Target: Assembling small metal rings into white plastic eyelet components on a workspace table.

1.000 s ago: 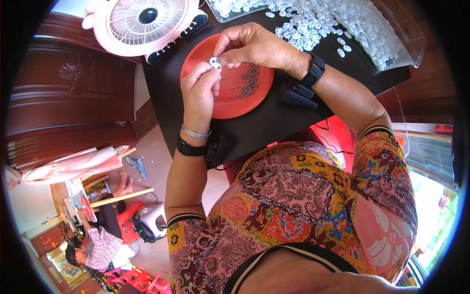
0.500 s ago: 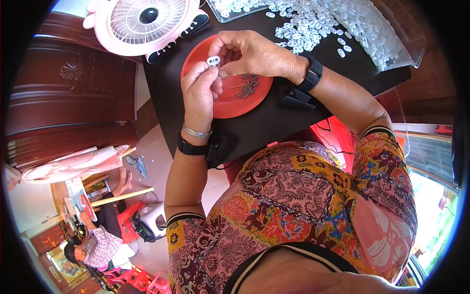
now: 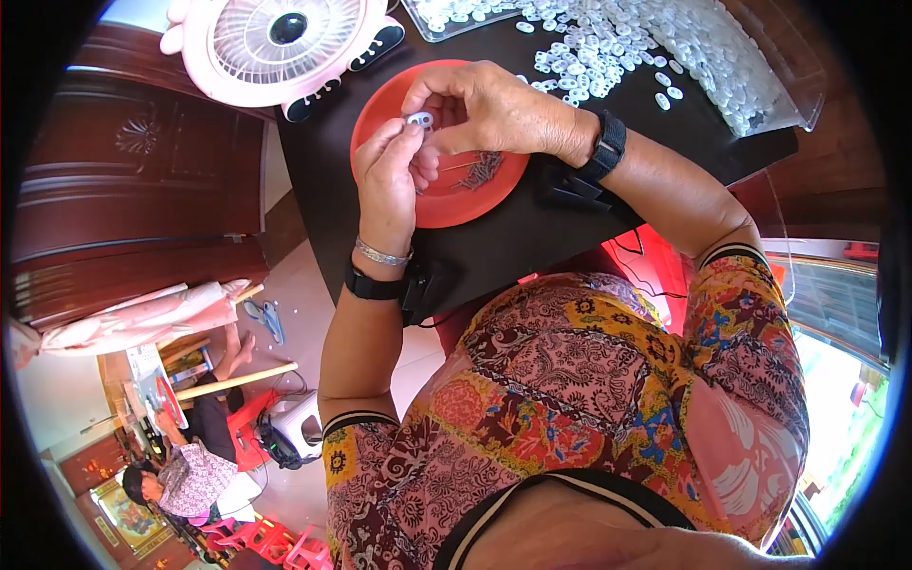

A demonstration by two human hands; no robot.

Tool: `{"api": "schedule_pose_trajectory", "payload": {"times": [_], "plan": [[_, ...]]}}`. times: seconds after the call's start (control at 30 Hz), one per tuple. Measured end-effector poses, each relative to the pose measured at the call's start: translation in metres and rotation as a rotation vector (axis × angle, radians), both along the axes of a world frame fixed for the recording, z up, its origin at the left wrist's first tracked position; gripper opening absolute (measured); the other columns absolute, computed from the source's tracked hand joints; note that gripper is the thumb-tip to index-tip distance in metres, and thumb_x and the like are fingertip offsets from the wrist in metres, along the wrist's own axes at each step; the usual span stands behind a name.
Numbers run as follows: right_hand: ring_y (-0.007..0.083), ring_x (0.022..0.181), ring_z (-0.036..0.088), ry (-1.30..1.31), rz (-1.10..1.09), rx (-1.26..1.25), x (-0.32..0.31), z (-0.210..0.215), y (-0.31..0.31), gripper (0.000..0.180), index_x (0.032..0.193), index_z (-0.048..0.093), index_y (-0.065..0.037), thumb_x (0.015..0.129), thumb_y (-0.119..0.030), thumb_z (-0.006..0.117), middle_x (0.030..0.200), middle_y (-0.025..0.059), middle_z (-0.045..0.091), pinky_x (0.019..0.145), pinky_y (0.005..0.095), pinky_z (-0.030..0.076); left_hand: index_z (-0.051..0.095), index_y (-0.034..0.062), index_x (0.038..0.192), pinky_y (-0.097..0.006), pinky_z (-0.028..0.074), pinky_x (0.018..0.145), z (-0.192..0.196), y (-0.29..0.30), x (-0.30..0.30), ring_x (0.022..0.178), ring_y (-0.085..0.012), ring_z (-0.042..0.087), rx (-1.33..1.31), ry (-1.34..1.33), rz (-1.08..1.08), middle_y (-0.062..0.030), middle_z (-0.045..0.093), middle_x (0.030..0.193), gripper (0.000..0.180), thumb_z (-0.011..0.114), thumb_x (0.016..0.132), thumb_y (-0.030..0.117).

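Note:
Between the thumb and fingers of my left hand (image 3: 388, 180) is a small white oval plastic piece with two holes (image 3: 420, 120). My right hand (image 3: 480, 106) curls around the far side of this piece, thumb and fingers bent close to it. Whatever its fingertips may grip is hidden behind them. Both hands are over a round red plate (image 3: 446, 214). Lying in that plate is a pile of small grey screw-like pieces (image 3: 482, 173). Many more white oval pieces (image 3: 589, 62) are heaped at the far right of the dark table.
A pink fan (image 3: 288, 30) stands at the table's far left. Far right, a clear tray (image 3: 807, 109) holds more white pieces; another clear tray (image 3: 437, 36) lies beyond the plate. Across the room at lower left, a person (image 3: 195, 475) sits near red stools (image 3: 266, 541).
The white oval piece has tilted and shifted slightly to the right in my left fingers. My right fingers have curled a little closer around it; both arms stay nearly in place.

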State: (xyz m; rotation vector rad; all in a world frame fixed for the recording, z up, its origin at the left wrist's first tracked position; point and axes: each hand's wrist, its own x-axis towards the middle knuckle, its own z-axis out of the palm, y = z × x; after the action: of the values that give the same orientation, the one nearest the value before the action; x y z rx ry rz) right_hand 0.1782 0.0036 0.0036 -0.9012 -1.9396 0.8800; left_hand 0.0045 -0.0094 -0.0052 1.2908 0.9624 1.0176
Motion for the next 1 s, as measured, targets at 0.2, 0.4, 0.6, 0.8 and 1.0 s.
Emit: {"api": "schedule_pose_trajectory", "payload": {"times": [0.2,0.4,0.6,0.8,1.0], "plan": [[0.0259,0.082,0.064,-0.171,-0.062,0.25,-0.002,-0.001,-0.003,0.027,0.097,0.062,-0.002,0.072,-0.005,0.071,0.089,0.0114,0.063,0.073,0.0319,0.052,0.06,0.0009,0.084,-0.02,0.039,0.049,0.001,-0.002,0.002,0.053,-0.0097,0.053,-0.025,-0.052,0.039,-0.0042,0.058,0.065,0.023,0.05,0.089,0.02],[0.0274,0.085,0.064,-0.15,-0.041,0.293,-0.003,-0.001,-0.005,0.026,0.099,0.062,-0.002,0.074,-0.004,0.068,0.089,0.012,0.064,0.074,0.0333,0.052,0.06,-0.0002,0.084,-0.02,0.041,0.05,0.001,-0.001,0.0,0.054,-0.0112,0.054,-0.01,-0.119,0.028,-0.006,0.059,0.066,0.024,0.049,0.089,0.02],[0.0289,0.084,0.064,-0.128,-0.018,0.255,-0.003,0.001,-0.006,0.025,0.098,0.063,-0.003,0.074,-0.004,0.069,0.088,0.0123,0.064,0.074,0.0337,0.052,0.058,0.0014,0.079,-0.019,0.038,0.049,0.002,-0.003,-0.001,0.052,-0.0091,0.051,0.037,-0.101,0.023,-0.0034,0.056,0.063,0.022,0.049,0.089,0.02],[0.0291,0.081,0.064,-0.139,-0.028,0.364,-0.004,0.006,-0.01,0.024,0.098,0.063,-0.004,0.075,-0.007,0.07,0.085,0.0122,0.065,0.071,0.0337,0.052,0.058,0.0009,0.076,-0.02,0.033,0.046,0.003,-0.005,-0.003,0.05,-0.0066,0.046,0.116,-0.073,0.02,-0.0011,0.051,0.058,0.024,0.049,0.089,0.019],[0.029,0.08,0.065,-0.135,-0.03,0.422,-0.004,0.01,-0.014,0.024,0.097,0.063,-0.004,0.075,-0.01,0.071,0.085,0.0114,0.066,0.069,0.0334,0.053,0.059,-0.0002,0.077,-0.02,0.031,0.046,0.007,-0.01,-0.001,0.05,-0.0059,0.043,0.172,-0.066,0.033,-0.0003,0.05,0.058,0.025,0.049,0.09,0.019]]}}
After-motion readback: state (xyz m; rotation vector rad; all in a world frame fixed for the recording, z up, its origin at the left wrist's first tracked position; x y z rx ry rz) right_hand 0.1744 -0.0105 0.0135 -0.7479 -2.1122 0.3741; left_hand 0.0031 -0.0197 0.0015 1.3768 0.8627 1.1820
